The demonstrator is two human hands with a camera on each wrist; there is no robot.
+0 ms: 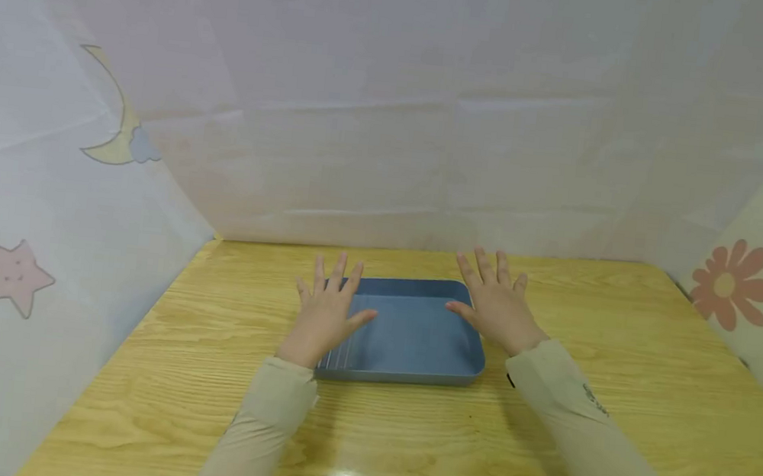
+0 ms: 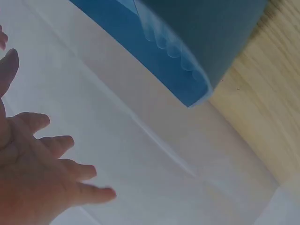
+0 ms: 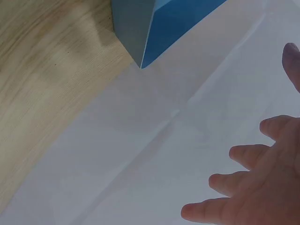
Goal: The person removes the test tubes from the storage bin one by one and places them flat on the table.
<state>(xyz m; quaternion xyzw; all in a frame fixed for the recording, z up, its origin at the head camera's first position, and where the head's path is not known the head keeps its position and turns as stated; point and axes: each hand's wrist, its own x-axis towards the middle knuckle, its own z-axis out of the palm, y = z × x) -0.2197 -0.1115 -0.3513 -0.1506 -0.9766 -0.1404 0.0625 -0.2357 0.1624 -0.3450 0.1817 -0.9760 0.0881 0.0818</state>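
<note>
A shallow blue-grey rectangular tray [image 1: 413, 337] with rounded corners lies on the wooden table, ridges running along its left end. Over that left end my left hand [image 1: 323, 323] is held up with the fingers spread, overlapping the tray in the head view. My right hand [image 1: 500, 311] is raised at the tray's right end, fingers spread too, its thumb across the far right corner. Neither hand holds anything. In the left wrist view the left hand [image 2: 42, 173] is apart from the tray wall [image 2: 211, 37]; the right wrist view shows the right hand [image 3: 262, 173] likewise apart.
The yellow wood-grain table [image 1: 403, 447] reaches back to a pale cloth wall [image 1: 389, 154]. Side sheets carry a printed moon [image 1: 114, 147], a pink star [image 1: 15, 275] and a red flower [image 1: 729, 285]. Light reflects off the table's front part.
</note>
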